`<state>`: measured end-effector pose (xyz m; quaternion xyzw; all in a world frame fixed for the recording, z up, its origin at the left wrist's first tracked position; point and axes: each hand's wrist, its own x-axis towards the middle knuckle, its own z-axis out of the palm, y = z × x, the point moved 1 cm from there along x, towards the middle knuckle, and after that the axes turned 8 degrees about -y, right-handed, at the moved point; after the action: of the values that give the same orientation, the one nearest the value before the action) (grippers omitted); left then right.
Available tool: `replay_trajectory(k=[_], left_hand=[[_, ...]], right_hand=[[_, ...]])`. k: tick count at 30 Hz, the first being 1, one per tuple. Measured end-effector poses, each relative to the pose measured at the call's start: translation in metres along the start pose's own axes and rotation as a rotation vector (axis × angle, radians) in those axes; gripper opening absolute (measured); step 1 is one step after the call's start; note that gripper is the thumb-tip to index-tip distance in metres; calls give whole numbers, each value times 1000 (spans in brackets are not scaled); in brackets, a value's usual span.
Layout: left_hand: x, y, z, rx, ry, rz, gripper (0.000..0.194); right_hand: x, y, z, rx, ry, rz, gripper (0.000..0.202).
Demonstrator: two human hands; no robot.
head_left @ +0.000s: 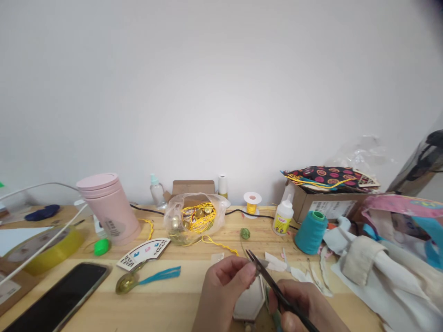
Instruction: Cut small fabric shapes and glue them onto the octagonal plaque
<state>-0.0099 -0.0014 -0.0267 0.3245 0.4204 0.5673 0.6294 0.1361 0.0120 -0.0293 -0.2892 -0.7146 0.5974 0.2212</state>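
Observation:
My right hand (301, 302) is closed around black tweezers (277, 290), whose tips point up and left. My left hand (230, 288) is pinched beside the tweezer tips; a small greyish piece (260, 263) shows at its fingertips, too small to make out. Below and between both hands lies a pale hexagonal piece (249, 302) with a light rim. Something green, partly hidden, shows beside the right fingers. A ball of green thread (245, 233) rests on the table beyond the hands.
At left are a phone (64, 295), a pink cup (110, 210), yellow tape and a fan-shaped ornament (143, 252) with a blue tassel. Behind stand a bag of bells (194, 219), a glue bottle (283, 216) and teal thread (311, 233). White cloth (391, 281) lies right.

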Motion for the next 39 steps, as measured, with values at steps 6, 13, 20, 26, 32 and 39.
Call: replay_trajectory(k=[6, 13, 20, 26, 32, 39], left_hand=[[3, -4, -5, 4, -21, 15, 16], [1, -3, -3, -8, -53, 14, 15], [2, -4, -1, 15, -53, -22, 15], [2, -5, -1, 31, -92, -78, 19], [3, -4, -3, 102, -100, -116, 21], [4, -1, -6, 106, -79, -145, 27]], right_hand=[[1, 2, 2, 50, 1, 10, 57], [4, 7, 1, 99, 10, -77, 59], [2, -3, 0, 83, -28, -105, 52], [0, -11, 0, 84, -57, -65, 55], [-3, 2, -4, 80, -64, -59, 55], [-5, -6, -8, 40, -105, 4, 54]])
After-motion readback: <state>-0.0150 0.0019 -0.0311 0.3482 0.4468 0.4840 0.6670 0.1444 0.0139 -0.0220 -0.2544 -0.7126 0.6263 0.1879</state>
